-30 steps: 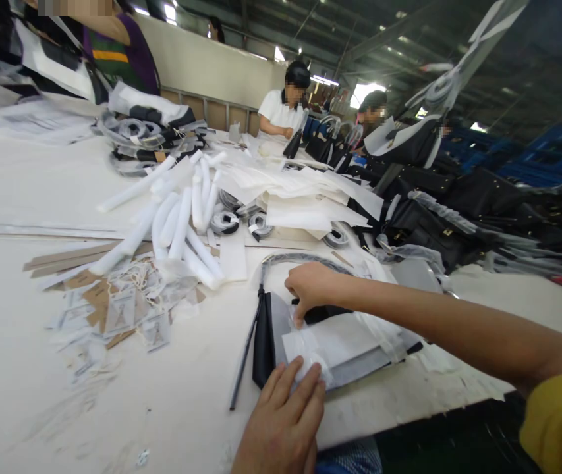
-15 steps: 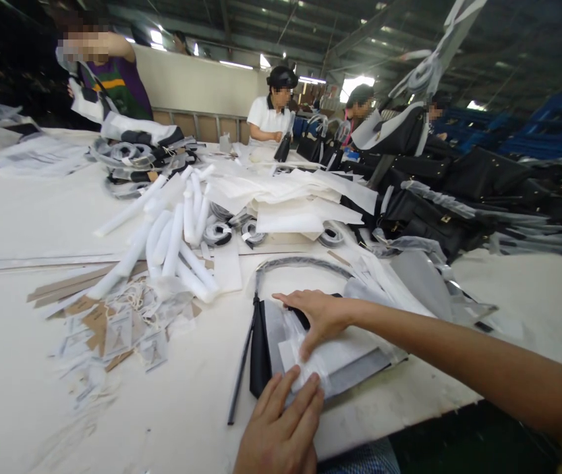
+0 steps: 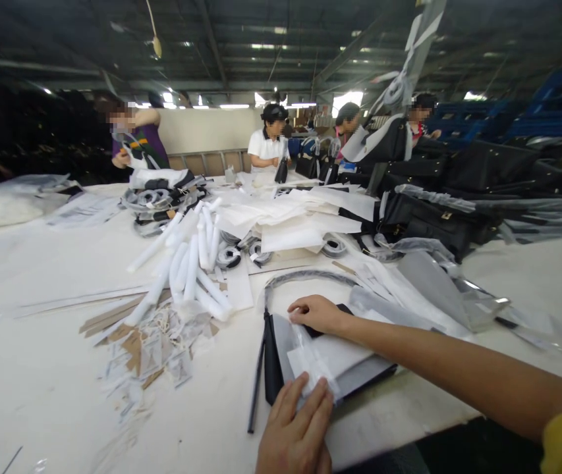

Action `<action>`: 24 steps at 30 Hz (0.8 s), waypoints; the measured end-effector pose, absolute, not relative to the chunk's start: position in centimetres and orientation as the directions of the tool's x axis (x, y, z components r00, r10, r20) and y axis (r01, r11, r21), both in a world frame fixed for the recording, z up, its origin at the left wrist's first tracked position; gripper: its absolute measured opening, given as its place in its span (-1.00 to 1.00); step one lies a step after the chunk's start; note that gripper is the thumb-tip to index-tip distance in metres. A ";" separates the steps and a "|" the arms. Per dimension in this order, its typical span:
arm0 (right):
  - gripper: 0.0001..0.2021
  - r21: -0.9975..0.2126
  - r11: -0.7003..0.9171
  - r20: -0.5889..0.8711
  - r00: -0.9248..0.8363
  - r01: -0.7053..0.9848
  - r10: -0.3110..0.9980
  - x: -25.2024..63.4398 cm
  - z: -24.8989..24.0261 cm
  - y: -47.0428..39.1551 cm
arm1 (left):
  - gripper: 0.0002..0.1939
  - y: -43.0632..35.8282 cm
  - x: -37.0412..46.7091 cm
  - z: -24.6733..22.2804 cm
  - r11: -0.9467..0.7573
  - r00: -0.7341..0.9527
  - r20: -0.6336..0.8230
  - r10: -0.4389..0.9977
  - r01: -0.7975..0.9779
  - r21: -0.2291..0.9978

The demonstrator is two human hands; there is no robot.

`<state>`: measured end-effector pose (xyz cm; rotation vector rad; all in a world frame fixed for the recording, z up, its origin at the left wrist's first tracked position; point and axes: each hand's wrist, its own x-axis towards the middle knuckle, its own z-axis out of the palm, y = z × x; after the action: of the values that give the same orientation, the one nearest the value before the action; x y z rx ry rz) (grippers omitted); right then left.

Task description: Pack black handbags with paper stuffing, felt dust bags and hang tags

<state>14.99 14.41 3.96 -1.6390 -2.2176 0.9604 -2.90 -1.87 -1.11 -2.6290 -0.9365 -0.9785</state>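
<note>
A black handbag [image 3: 274, 362] lies on the table below me, its front covered by grey-white wrapping sheets [image 3: 360, 385]. Its curved handle [image 3: 310, 275] is wrapped in clear plastic, and a thin dark strap [image 3: 255, 388] hangs along its left side. My left hand [image 3: 298, 428] rests flat with fingers stretched over the lower end of a white packet or folded sheet [image 3: 305, 362] on the bag. At the bag's upper edge, my right hand [image 3: 317, 315] has its fingers curled together by a translucent strip; what is between the fingertips is hidden.
White foam tubes [image 3: 192, 266], paper tags [image 3: 149, 355] and cardboard strips [image 3: 112, 316] lie to the left. White paper sheets [image 3: 293, 230] and coiled straps [image 3: 228, 255] are ahead. Black bags [image 3: 423, 220] pile up at right. Several people [image 3: 265, 145] work across the table.
My right hand's spread fingers have curled together at the bag's upper edge. My left hand stays on the bag. The view has tilted up and shifted left.
</note>
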 end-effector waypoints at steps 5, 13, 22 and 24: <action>-0.68 -0.574 0.288 0.048 -0.319 0.767 0.946 15.2 7.3 12.0 | -0.46 -1.7 -3.6 -0.8 -0.845 0.596 0.666 0.448 0.527 0.097; -0.48 -0.302 0.048 0.228 0.024 0.952 0.973 25.3 5.8 -0.6 | -0.56 7.0 -6.5 5.2 -0.249 0.125 0.215 0.969 0.522 0.816; -0.28 -0.632 -0.088 0.040 0.146 0.770 0.989 26.1 1.3 -3.4 | -0.64 17.2 -2.9 4.7 0.061 0.042 -0.088 0.995 0.441 0.895; -0.26 -0.723 -0.113 -0.006 0.157 0.682 0.988 25.7 1.3 -3.8 | -0.55 15.9 -2.6 6.1 0.053 0.070 -0.082 0.994 0.347 0.936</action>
<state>25.69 -3.76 1.31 -1.8613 -1.5850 0.6841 -2.57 15.92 6.08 -2.6359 -2.6025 -1.6556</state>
